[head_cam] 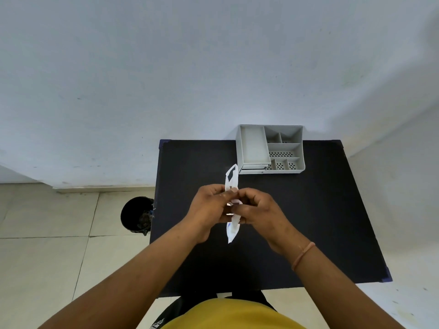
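A thin white plastic bag (231,178), gathered into a narrow strip, is held above the black table (320,210). Its handle loop sticks up beyond my fingers and its tail with a blue mark hangs down below them. My left hand (209,210) and my right hand (259,210) meet at the strip's middle. The fingers of both curl around and pinch it. The part of the bag inside the hands is mostly hidden.
A grey desk organiser (270,149) with several compartments stands at the table's far edge against the wall. A black bin (137,214) with scraps sits on the tiled floor left of the table. My right wrist wears an orange band (303,254).
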The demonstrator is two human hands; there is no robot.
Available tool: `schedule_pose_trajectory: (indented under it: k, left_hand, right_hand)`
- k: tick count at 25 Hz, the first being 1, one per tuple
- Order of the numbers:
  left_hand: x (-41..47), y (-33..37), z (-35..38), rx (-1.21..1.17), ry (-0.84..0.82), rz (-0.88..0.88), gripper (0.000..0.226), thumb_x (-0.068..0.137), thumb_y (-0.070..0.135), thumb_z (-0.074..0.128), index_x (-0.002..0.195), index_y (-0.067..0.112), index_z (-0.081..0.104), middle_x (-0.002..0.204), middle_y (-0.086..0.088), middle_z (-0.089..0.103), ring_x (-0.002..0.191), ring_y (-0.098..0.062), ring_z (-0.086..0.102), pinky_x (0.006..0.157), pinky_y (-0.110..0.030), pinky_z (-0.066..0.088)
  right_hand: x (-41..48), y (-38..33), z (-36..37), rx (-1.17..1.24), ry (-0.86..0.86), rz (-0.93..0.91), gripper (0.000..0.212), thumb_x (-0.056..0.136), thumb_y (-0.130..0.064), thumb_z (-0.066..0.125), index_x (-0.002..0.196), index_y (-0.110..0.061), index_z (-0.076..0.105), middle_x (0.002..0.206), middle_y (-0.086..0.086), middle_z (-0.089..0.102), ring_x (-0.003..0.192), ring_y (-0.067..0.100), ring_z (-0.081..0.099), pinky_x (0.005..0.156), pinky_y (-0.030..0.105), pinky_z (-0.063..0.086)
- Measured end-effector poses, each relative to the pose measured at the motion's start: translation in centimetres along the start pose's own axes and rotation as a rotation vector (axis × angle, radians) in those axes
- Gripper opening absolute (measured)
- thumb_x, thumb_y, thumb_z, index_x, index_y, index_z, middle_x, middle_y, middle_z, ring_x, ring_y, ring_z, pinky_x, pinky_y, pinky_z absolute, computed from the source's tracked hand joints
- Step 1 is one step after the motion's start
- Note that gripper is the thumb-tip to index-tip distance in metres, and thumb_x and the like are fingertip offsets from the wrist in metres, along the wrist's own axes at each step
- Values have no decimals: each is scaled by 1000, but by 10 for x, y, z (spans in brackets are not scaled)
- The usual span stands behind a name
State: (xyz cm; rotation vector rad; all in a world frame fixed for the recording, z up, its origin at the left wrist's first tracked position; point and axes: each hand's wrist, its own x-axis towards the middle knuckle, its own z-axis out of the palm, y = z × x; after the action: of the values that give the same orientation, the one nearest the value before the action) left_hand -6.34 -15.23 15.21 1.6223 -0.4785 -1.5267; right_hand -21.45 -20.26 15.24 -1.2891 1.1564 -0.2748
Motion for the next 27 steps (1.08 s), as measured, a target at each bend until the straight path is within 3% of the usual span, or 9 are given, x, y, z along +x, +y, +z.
schedule_pose_trajectory:
  k: [4, 8, 11, 13, 15, 17, 19, 23, 27]
  left_hand:
    - [1, -5, -12, -10, -18, -65, 27, 111, 23, 53, 117, 8, 75, 108, -15, 83, 94, -29, 83, 90, -51, 66]
    - [2, -9, -27, 88, 126, -4, 18, 104, 21, 67, 111, 10, 80, 95, -7, 85, 82, -20, 83, 82, -47, 69]
    - [3, -11, -31, 174, 214, 102, 13, 99, 18, 75, 105, 12, 85, 85, -5, 84, 76, -19, 81, 78, -44, 70]
    - [3, -12, -25, 259, 236, 173, 12, 97, 20, 77, 103, 14, 86, 83, -1, 83, 71, -16, 80, 75, -37, 69]
    - [1, -14, -15, 367, 254, 243, 12, 96, 23, 78, 102, 18, 86, 79, 7, 81, 64, -10, 78, 70, -25, 67]
    - [-4, -19, -8, 437, 234, 320, 11, 97, 25, 77, 101, 24, 87, 80, 13, 80, 64, -6, 77, 73, -26, 66]
    - [-7, -26, -5, 551, 211, 425, 12, 98, 28, 76, 103, 30, 87, 88, 15, 83, 74, -2, 76, 82, -29, 64]
    - [-16, -37, -7, 671, 242, 540, 16, 98, 25, 75, 109, 28, 86, 106, 11, 83, 86, 8, 67, 96, -14, 53]
    - [-25, -56, -8, 636, 265, 545, 14, 96, 24, 77, 103, 31, 87, 98, 14, 82, 89, 2, 73, 89, -21, 59]
  right_hand:
    - [1, 3, -5, 175, 116, 73, 9, 96, -4, 70, 102, -5, 77, 94, 11, 81, 86, 28, 78, 78, 38, 67]
    - [-4, 10, -23, 209, 295, 114, 8, 93, -3, 71, 95, -10, 75, 94, 13, 76, 83, 24, 73, 75, 39, 66]
    - [-18, 16, -31, -312, 298, 24, 11, 89, -12, 74, 92, -23, 72, 90, 1, 70, 80, 16, 68, 72, 29, 61]
    - [-26, 12, -21, -760, 395, -272, 15, 87, -13, 74, 98, -24, 72, 103, -6, 64, 87, 10, 62, 78, 15, 47]
    - [-24, 4, -6, -752, 426, -437, 14, 90, -8, 69, 98, -15, 77, 105, -3, 67, 90, 9, 63, 79, 5, 39]
    - [-9, 2, 8, -635, 278, -271, 22, 95, -5, 61, 99, -12, 81, 99, 1, 75, 88, 14, 68, 72, 3, 40]
    - [10, 4, 18, -564, 58, -26, 26, 100, -7, 53, 97, -11, 78, 99, 6, 76, 91, 21, 70, 69, 14, 46]
    - [22, 14, 20, -703, -121, -55, 18, 102, -8, 54, 103, -13, 71, 98, 0, 65, 92, 19, 64, 71, 18, 46]
    - [8, 23, 20, -692, -245, 12, 18, 101, -8, 59, 94, -23, 66, 100, 0, 68, 100, 20, 65, 93, 33, 56]
